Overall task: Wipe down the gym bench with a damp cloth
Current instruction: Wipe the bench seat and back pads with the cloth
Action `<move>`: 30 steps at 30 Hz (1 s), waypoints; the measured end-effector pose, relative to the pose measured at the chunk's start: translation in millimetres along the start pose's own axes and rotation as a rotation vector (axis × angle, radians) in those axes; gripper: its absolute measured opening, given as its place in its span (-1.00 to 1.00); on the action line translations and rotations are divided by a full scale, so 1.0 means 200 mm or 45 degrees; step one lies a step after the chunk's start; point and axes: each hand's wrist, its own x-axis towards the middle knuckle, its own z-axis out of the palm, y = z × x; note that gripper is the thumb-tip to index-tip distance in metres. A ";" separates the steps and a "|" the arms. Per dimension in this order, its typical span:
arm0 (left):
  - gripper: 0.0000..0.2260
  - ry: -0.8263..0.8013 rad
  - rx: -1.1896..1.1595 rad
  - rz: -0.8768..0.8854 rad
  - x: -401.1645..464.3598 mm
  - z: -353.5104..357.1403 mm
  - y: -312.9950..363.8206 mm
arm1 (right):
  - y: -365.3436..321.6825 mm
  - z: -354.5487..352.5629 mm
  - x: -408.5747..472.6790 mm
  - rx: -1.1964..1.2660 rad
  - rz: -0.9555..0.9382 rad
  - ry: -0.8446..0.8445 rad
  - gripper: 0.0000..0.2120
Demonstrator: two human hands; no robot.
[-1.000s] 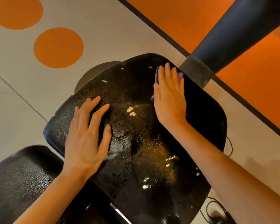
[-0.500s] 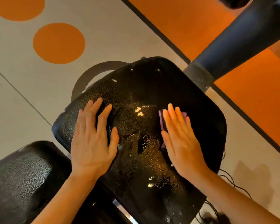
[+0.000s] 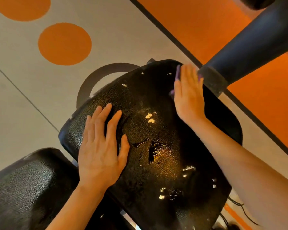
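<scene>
- Purple cloth [image 3: 177,75] lies under the right hand [image 3: 189,95] at the far edge of the black seat pad [image 3: 156,130], just beside the dark padded post [image 3: 249,44]; only thin slivers of it peek out past the fingers.
- Right-hand grip: fingers straight and together, palm pressing the cloth flat on the pad, not curled round it.
- Left hand [image 3: 100,146] rests flat on the near-left part of the pad, fingers spread a little, holding nothing (it looks to be steadying the seat).
- Step in hand, as I judge it: wiping the seat, with the cloth at the far end of a stroke. Wet sheen and bright patches show across the middle and near side.
- Next move likely calls for drawing the cloth back toward the body with even pressure, covering the left part, then the second pad [image 3: 23,188] at the lower left.
</scene>
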 end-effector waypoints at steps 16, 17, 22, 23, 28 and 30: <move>-0.49 0.013 -0.002 -0.024 0.01 0.01 0.01 | -0.37 0.07 -0.09 -0.139 -0.525 -0.070 -0.47; -0.49 0.009 0.000 -0.024 0.01 0.01 0.01 | -0.36 0.06 -0.12 -0.104 -0.695 -0.171 -0.48; -0.50 0.025 -0.024 -0.022 0.01 0.02 0.00 | 0.01 0.00 0.21 -0.278 -0.304 -0.126 -0.48; -0.50 0.033 -0.028 -0.025 0.01 0.02 0.01 | 0.00 -0.01 0.21 -0.226 -0.141 -0.108 -0.48; -0.49 0.044 -0.012 -0.014 0.00 0.02 0.01 | -0.40 0.08 -0.11 0.005 -0.729 -0.160 -0.50; -0.49 0.040 -0.009 0.000 -0.01 0.02 0.01 | -0.29 0.02 -0.03 -0.024 -0.927 -0.280 -0.50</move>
